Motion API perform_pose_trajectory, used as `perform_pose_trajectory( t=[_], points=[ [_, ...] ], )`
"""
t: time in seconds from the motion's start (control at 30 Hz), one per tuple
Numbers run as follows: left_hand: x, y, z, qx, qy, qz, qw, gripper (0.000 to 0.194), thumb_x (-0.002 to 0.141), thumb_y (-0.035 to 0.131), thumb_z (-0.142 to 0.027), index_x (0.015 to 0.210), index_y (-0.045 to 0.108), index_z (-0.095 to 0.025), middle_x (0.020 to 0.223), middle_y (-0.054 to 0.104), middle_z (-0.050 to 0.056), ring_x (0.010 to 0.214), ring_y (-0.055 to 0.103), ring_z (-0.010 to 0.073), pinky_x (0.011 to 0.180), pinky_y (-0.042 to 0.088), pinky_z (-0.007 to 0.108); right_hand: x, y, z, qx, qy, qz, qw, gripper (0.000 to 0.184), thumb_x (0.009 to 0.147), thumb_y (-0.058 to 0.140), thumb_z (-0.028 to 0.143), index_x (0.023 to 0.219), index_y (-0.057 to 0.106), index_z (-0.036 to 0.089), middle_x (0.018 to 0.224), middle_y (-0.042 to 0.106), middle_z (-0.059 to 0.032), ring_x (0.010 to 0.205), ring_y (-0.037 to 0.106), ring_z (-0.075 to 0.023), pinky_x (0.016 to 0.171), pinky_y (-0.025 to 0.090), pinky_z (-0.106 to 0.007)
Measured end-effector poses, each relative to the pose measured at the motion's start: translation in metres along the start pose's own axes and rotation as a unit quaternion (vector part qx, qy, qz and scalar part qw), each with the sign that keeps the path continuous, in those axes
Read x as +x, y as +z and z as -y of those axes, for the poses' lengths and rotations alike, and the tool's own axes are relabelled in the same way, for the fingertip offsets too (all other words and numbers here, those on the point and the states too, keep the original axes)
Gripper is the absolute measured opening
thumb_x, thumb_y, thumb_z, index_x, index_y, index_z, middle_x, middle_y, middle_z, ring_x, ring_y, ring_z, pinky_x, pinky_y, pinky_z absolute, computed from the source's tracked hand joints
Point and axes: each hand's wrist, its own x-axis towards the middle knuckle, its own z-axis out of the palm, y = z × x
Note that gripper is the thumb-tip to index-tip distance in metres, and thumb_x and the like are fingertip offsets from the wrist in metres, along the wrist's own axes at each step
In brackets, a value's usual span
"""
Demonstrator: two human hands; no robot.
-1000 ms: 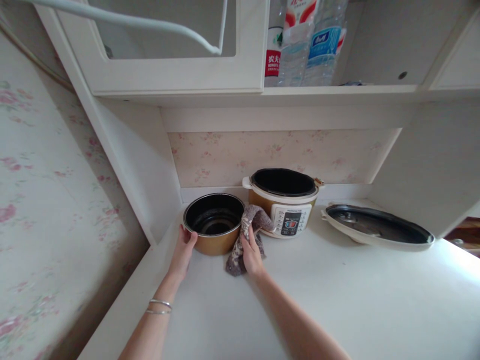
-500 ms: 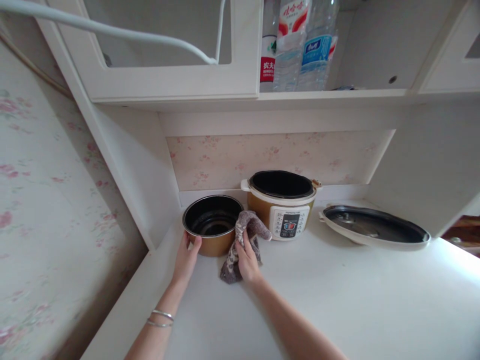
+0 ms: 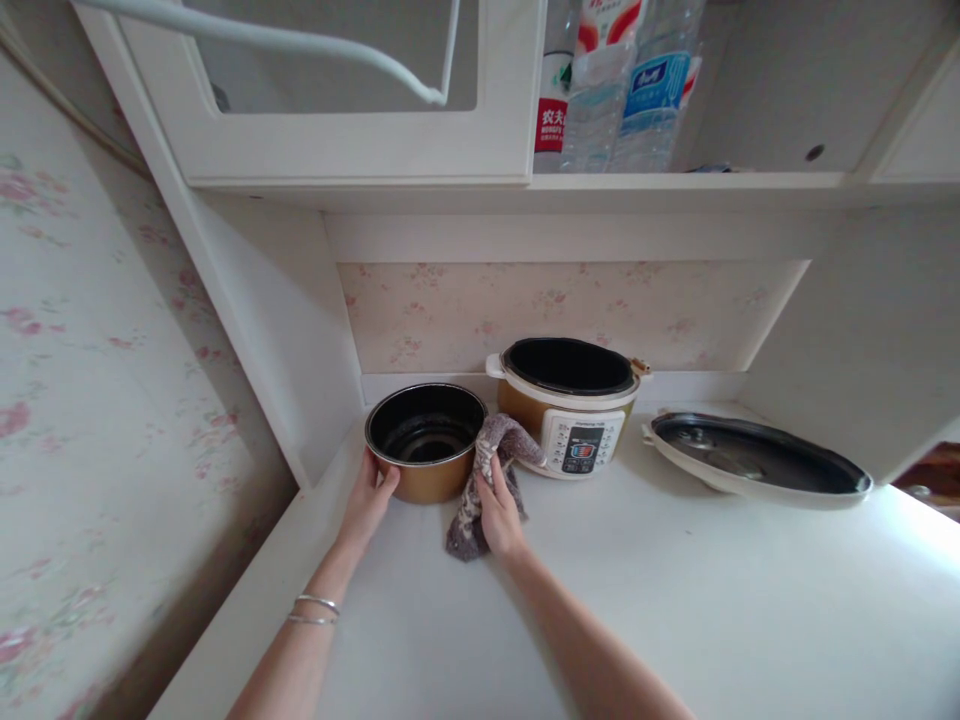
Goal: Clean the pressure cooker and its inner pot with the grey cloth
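Little has changed over the last second: the view has shifted slightly, yet the pot (image 3: 435, 483) is still held on the table (image 3: 675, 600) and the cloth (image 3: 466, 528) still lies against its outer wall. For the work in hand that means steady contact at the pot's side, as far as I can judge.

Nearest are the forearms, with two thin, shiny metal bangles (image 3: 316, 604) on the left wrist. The left hand (image 3: 367, 500) is clasped on the pot's near left side, thumb on the wall below the rim. The right hand (image 3: 502, 512) grips the cloth just beside the pot's right side. The hands are apart, the pot's near wall between them. The cloth is soft and bunched — mottled grey-brown and cream, one fold arching up and to the right.

The pot is round and upright, gold outside, dark and glossy inside, with a bright thin rim. Beyond it to the right stands the cooker (image 3: 519, 403), gold and white with a flat button panel. Well to the pot's right lies the lid (image 3: 757, 470), broad and shallow, its dark underside upward. Behind the pot is flowered wallpaper (image 3: 435, 320); higher, clear ribbed plastic bottles (image 3: 592, 120).
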Motion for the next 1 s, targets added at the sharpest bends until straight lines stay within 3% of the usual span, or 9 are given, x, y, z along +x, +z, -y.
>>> perform_pose_trajectory(
  t=[0.1,0.27,0.43,0.53,0.67,0.77,0.87,1.0],
  points=[
    [0.002,-0.003,-0.005,0.024,-0.012,0.039,0.999,0.07,0.075,0.071,-0.038,0.138,0.042,-0.028,0.144,0.044,0.006,0.135,0.037,0.0237,0.111,0.029,0.037,0.0,0.0,0.001,-0.002,-0.002,0.001,1.0,0.067,0.082,0.057,0.054,0.141,0.042,0.026,0.148,0.036,0.0007,0.141,0.023,-0.0215,0.117,0.011,-0.04],
    [0.0,0.0,-0.004,0.027,-0.021,0.026,0.999,0.07,0.072,0.074,-0.036,0.135,0.045,-0.027,0.14,0.047,0.01,0.128,0.045,0.0261,0.104,0.038,0.042,-0.003,0.004,0.004,-0.01,0.012,-0.002,1.0,0.07,0.081,0.058,0.057,0.141,0.041,0.025,0.149,0.034,-0.0008,0.141,0.021,-0.022,0.117,0.011,-0.039],
    [-0.014,0.02,-0.003,0.061,0.026,-0.031,0.997,0.071,0.068,0.077,-0.038,0.13,0.047,-0.023,0.129,0.055,0.011,0.119,0.052,0.0273,0.102,0.039,0.044,-0.012,0.009,0.004,-0.035,-0.02,0.026,0.999,0.069,0.084,0.054,0.057,0.143,0.039,0.023,0.15,0.032,-0.0031,0.141,0.021,-0.0238,0.117,0.01,-0.041],
    [-0.025,0.025,-0.004,0.082,0.015,-0.067,0.994,0.072,0.069,0.076,-0.042,0.131,0.046,-0.022,0.128,0.054,0.012,0.117,0.053,0.0275,0.101,0.04,0.045,-0.012,0.007,0.006,-0.037,-0.033,0.024,0.998,0.065,0.086,0.052,0.054,0.143,0.038,0.026,0.15,0.032,-0.0004,0.142,0.019,-0.0226,0.118,0.009,-0.041],
    [-0.023,0.015,-0.003,0.06,-0.023,-0.114,0.991,0.059,0.079,0.064,-0.05,0.127,0.049,-0.019,0.123,0.056,0.013,0.113,0.055,0.0262,0.1,0.042,0.045,-0.005,0.002,0.006,-0.014,-0.012,-0.011,1.0,0.068,0.085,0.053,0.052,0.144,0.035,0.025,0.151,0.03,0.0012,0.142,0.019,-0.0209,0.118,0.011,-0.038],
    [-0.007,0.003,0.003,-0.014,-0.035,-0.129,0.991,0.057,0.085,0.053,-0.054,0.131,0.048,-0.021,0.139,0.045,0.013,0.127,0.046,0.0259,0.105,0.038,0.043,-0.002,0.0,0.005,-0.01,-0.005,-0.01,1.0,0.07,0.085,0.051,0.053,0.146,0.032,0.023,0.152,0.027,0.0015,0.142,0.018,-0.0191,0.118,0.01,-0.035],
    [0.006,-0.003,0.009,-0.076,-0.072,-0.077,0.992,0.057,0.088,0.046,-0.056,0.137,0.044,-0.028,0.154,0.028,0.006,0.14,0.027,0.024,0.111,0.031,0.043,-0.002,0.0,0.006,-0.012,0.0,-0.012,1.0,0.071,0.084,0.053,0.053,0.145,0.034,0.022,0.151,0.029,0.0004,0.142,0.02,-0.0198,0.118,0.01,-0.035],
    [0.007,0.001,0.018,-0.076,-0.087,0.01,0.993,0.059,0.089,0.044,-0.056,0.141,0.039,-0.03,0.156,0.022,0.002,0.143,0.018,0.0214,0.115,0.022,0.042,-0.003,0.001,0.007,-0.01,-0.003,-0.025,1.0,0.069,0.082,0.057,0.053,0.142,0.041,0.024,0.148,0.036,-0.0004,0.14,0.025,-0.0225,0.117,0.014,-0.037]
  ],
)
